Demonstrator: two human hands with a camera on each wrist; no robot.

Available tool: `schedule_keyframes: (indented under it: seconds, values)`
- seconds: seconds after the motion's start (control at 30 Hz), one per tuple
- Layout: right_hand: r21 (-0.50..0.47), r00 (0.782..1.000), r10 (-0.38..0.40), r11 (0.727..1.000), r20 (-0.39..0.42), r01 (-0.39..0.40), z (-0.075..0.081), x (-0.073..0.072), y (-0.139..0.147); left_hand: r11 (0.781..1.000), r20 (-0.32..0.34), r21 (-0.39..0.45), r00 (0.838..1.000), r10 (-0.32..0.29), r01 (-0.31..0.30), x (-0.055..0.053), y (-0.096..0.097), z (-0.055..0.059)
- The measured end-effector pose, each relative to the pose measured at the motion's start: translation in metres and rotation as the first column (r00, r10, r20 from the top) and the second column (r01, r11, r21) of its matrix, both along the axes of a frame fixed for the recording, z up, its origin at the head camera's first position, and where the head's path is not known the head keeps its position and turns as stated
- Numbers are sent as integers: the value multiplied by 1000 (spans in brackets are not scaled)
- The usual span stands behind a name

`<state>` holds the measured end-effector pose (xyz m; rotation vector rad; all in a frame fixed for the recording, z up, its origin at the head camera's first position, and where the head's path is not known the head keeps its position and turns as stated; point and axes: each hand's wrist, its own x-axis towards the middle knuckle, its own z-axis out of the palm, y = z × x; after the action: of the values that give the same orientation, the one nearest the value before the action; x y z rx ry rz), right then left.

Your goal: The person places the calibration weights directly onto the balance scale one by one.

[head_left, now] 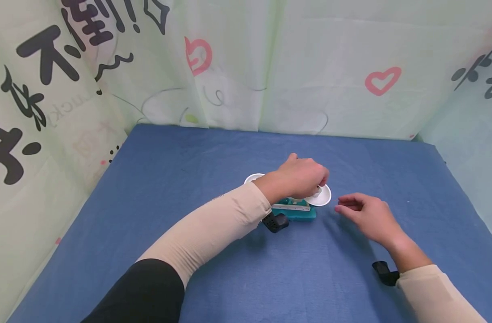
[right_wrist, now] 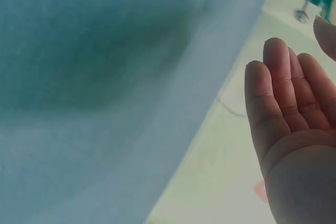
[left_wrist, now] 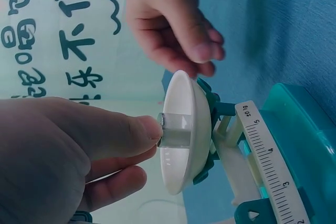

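A teal balance scale (head_left: 296, 215) stands on the blue table, partly hidden behind my left forearm. My left hand (head_left: 301, 176) reaches over it to the white right-hand pan (head_left: 324, 197). Thumb and a finger pinch the top of a small silvery cylindrical weight (left_wrist: 177, 131), whose lower part is inside that pan's bowl in the left wrist view. A white graduated beam (left_wrist: 273, 169) runs along the scale's front. Just right of the pan, my right hand (head_left: 368, 216) hovers with relaxed fingers and nothing in them; its palm (right_wrist: 307, 156) shows in the right wrist view.
The other white pan (head_left: 251, 178) peeks out behind my left wrist. Blue cloth (head_left: 149, 188) covers the table, and a pale printed curtain (head_left: 310, 67) hangs along its back and sides. Black wrist devices hang below both forearms.
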<state>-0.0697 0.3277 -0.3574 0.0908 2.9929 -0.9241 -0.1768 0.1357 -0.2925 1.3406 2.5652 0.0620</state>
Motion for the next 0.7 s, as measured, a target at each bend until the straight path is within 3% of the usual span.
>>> schedule_keyframes:
  seconds: [0.7]
  values:
    - [15,993,-51,998,-109,53,22,-7,1,1000,9,25,1000,16,-16,-3,-5,-1]
